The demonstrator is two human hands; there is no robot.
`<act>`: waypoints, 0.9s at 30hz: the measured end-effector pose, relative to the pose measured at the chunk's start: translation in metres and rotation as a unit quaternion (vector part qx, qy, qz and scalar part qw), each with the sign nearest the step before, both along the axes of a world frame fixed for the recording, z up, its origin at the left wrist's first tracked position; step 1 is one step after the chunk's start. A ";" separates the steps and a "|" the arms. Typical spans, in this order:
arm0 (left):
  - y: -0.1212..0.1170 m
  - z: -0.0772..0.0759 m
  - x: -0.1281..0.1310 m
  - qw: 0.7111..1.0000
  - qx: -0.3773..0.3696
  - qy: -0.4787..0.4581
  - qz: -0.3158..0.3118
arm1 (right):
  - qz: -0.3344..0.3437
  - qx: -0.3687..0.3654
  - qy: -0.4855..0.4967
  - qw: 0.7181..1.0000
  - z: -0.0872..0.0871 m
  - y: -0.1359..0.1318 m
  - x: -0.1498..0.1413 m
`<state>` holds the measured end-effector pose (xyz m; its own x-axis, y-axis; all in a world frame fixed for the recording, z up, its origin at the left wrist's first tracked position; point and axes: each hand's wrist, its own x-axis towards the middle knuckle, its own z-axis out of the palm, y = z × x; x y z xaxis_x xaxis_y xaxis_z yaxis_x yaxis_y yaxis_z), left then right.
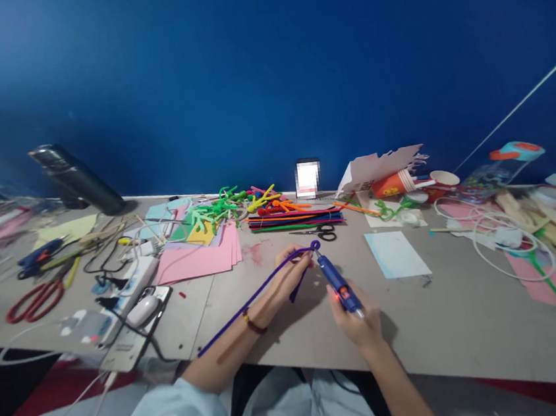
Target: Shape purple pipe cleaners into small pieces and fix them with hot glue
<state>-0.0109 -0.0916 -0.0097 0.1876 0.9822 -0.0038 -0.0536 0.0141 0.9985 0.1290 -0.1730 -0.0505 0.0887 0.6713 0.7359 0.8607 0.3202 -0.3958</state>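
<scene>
My left hand (289, 273) is closed on a purple pipe cleaner (259, 291). One long end of it runs back along my forearm, a short end hangs below my fingers, and its top is curled into a small loop. In my right hand (362, 321) is a blue hot glue gun (338, 281) with a small red-orange light showing. The glue gun's nozzle points up and left and meets the purple loop, or comes very close to it; I cannot tell whether they touch.
Behind my hands lie black scissors (327, 231) and a bundle of coloured pipe cleaners (294, 220). Pink paper (198, 259) and a power strip (128, 293) are on the left. To the right sit a pale blue sheet (397, 255), orange paper cups (393, 184) and a coiled white cable (479, 259).
</scene>
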 end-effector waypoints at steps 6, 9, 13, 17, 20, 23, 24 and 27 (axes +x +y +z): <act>0.002 -0.004 0.001 1.000 0.003 0.002 0.005 | 0.005 -0.018 0.001 1.000 0.000 -0.001 0.000; 0.002 -0.006 0.000 1.000 0.001 -0.006 0.005 | 0.011 -0.018 0.013 1.000 -0.003 -0.001 0.001; 0.002 -0.007 -0.001 1.000 0.008 -0.001 0.004 | 0.011 -0.019 0.027 0.999 -0.004 -0.001 0.000; 0.006 -0.010 0.001 0.999 -0.027 -0.032 0.006 | 0.010 -0.024 0.023 0.999 -0.003 -0.001 -0.001; 0.010 -0.014 0.005 0.990 -0.098 -0.099 0.018 | 0.003 -0.025 0.024 0.999 -0.003 0.000 0.000; 0.013 -0.016 0.007 0.983 -0.134 -0.121 0.022 | -0.003 -0.027 0.029 0.999 -0.003 0.000 0.002; 0.014 -0.016 0.008 0.982 -0.139 -0.122 0.028 | -0.004 -0.027 0.031 0.999 -0.003 0.000 0.003; 0.016 -0.017 0.008 0.979 -0.150 -0.133 0.041 | -0.004 -0.028 0.035 0.999 -0.003 0.000 0.004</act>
<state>-0.0030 -0.0753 -0.0269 0.1410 0.9563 -0.2561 -0.3240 0.2891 0.9008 0.1325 -0.1734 -0.0530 0.1437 0.7106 0.6888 0.8323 0.2897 -0.4725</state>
